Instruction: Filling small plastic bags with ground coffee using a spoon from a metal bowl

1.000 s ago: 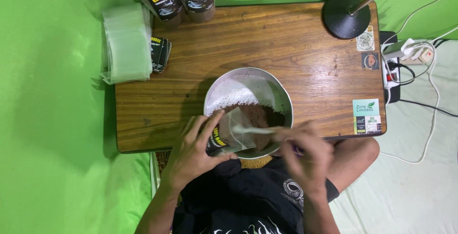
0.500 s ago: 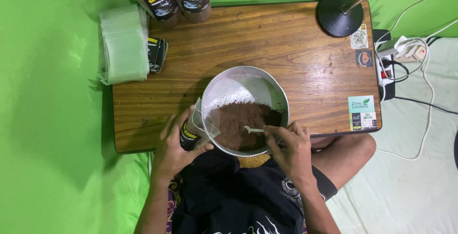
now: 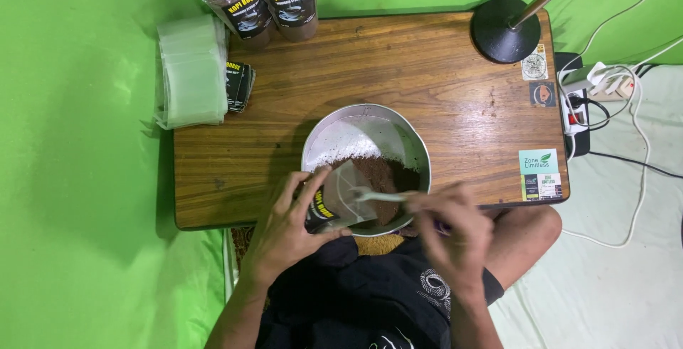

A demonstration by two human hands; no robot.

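A round metal bowl [image 3: 334, 139] with dark brown powder [image 3: 388, 175] sits at the near edge of a wooden table [image 3: 441, 107]. My left hand [image 3: 284, 231] holds a small clear pouch [image 3: 341, 196] with a black label, tilted open over the bowl's near rim. My right hand [image 3: 452, 228] grips a pale spoon [image 3: 377, 196] whose tip reaches into the pouch's mouth.
Two filled clear pouches of brown powder [image 3: 263, 0] stand at the table's far left. A stack of empty clear bags [image 3: 192, 71] and black labels [image 3: 238, 86] lie at the left. A black lamp base [image 3: 505, 32] stands far right, a power strip [image 3: 576, 103] with cables beyond.
My left hand has brought the pouch from the bowl's left side over its near rim. My right hand lifted the spoon from the powder to the pouch's mouth.
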